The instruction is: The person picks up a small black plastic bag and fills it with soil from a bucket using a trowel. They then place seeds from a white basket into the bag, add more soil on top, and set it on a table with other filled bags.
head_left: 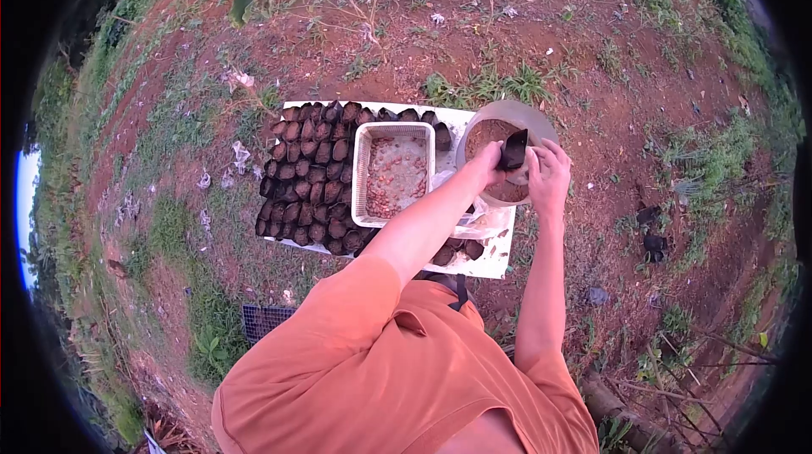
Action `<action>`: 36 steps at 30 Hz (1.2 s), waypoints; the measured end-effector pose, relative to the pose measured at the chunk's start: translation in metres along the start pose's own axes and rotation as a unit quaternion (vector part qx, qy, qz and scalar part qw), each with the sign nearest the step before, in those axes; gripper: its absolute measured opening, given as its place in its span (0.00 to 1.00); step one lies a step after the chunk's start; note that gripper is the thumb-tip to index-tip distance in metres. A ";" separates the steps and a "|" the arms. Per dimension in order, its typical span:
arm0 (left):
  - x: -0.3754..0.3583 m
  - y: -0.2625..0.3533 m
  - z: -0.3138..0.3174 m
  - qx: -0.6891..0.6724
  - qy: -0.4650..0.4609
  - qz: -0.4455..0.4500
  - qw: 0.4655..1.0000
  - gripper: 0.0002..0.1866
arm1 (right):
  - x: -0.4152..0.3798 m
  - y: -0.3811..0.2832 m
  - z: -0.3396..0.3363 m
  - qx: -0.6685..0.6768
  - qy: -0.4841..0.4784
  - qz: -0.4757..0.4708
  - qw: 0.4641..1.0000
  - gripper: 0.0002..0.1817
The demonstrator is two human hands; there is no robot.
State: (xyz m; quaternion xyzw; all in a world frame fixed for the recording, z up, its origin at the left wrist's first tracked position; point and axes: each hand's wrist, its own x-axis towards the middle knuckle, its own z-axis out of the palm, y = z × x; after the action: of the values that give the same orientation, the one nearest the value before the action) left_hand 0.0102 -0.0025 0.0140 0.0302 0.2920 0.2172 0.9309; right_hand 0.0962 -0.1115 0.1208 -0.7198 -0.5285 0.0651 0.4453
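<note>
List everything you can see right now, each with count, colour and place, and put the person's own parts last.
Board: one, white, on the ground, under the bags.
Filled bags: dozens, too many to count, black, in rows on the board's left part.
Tray: one, pale mesh, middle of the board, reddish-brown bits inside.
Bowl: one, clear, at the board's right end, brown soil inside.
Small bag: one, black, held over the bowl.
Crate: one, dark mesh, in the grass near the orange shirt.
Ground: red soil with grass patches and litter.
Left hand: gripping the small bag.
Right hand: at the small bag, over the bowl.
</note>
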 end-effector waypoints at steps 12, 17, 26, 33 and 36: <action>-0.015 0.007 -0.001 -0.067 -0.062 -0.076 0.993 0.13 | -0.043 -0.023 0.027 0.163 0.148 0.225 0.949 0.16; -0.078 0.057 -0.006 -0.049 -0.081 -0.067 0.993 0.13 | -0.077 -0.080 0.063 0.190 0.074 0.217 0.955 0.16; -0.150 0.132 -0.144 -0.002 -0.059 0.010 0.998 0.17 | -0.122 -0.113 0.185 -0.012 -0.245 0.109 0.963 0.11; -0.185 0.131 -0.211 -0.068 0.014 0.064 0.996 0.18 | -0.135 -0.073 0.261 -0.208 -0.474 0.105 0.849 0.28; -0.201 0.128 -0.222 -0.105 0.007 0.078 0.991 0.18 | -0.133 -0.089 0.264 -0.222 -0.499 0.045 0.837 0.31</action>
State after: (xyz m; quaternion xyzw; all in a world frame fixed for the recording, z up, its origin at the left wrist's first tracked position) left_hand -0.3109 0.0122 -0.0397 -0.0461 0.2706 0.3192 0.9071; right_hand -0.1730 -0.0656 -0.0234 -0.6926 -0.6460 0.3164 -0.0539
